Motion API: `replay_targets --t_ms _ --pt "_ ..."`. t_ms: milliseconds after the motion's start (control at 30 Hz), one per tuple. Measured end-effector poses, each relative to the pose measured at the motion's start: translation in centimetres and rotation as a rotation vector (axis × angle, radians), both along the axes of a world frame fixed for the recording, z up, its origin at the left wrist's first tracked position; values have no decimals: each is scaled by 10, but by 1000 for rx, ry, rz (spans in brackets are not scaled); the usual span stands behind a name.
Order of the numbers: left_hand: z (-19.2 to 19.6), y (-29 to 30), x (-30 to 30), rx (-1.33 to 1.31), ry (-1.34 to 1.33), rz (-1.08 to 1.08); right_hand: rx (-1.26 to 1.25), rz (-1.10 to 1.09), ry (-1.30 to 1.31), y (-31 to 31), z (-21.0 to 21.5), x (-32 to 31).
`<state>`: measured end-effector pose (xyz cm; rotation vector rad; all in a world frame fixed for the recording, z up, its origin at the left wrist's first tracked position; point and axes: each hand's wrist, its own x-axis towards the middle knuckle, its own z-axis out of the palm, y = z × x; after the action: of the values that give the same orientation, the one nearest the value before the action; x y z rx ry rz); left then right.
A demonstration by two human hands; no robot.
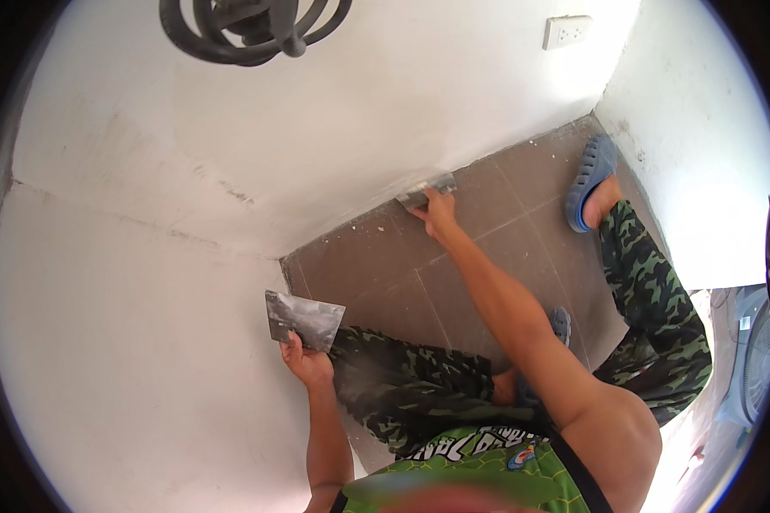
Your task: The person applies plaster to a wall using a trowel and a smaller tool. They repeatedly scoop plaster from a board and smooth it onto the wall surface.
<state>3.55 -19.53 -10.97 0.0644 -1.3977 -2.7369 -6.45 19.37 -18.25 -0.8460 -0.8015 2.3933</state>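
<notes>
My left hand (308, 362) is closed on a flat, grey, roughly square plate (306, 320) smeared with whitish paste, held up near the left wall. The thumb lies over the plate's near edge. Further ahead, my right hand (437, 211) grips a wide scraper (441, 183), whose blade lies low against the foot of the white wall (316, 145), where it meets the floor. Its handle is mostly hidden by my fingers. Small white crumbs lie on the brown tiles (479, 231) beside it.
A wall socket (567, 32) sits at the upper right, and a dark metal ring-shaped fixture (248, 34) juts out at the top. My bent legs in camouflage trousers (650, 299) and a blue clog (592, 181) take up the right. A blue fan (751, 359) stands at the far right.
</notes>
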Motion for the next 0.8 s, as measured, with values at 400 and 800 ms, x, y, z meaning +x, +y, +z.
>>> replay_targets --t_ms 400,800 --pt "-9 -3 -8 1 6 26 -13 -9 23 -51 12 -13" --pt "-17 -10 -15 30 10 45 147 -34 82 -59 46 -17"
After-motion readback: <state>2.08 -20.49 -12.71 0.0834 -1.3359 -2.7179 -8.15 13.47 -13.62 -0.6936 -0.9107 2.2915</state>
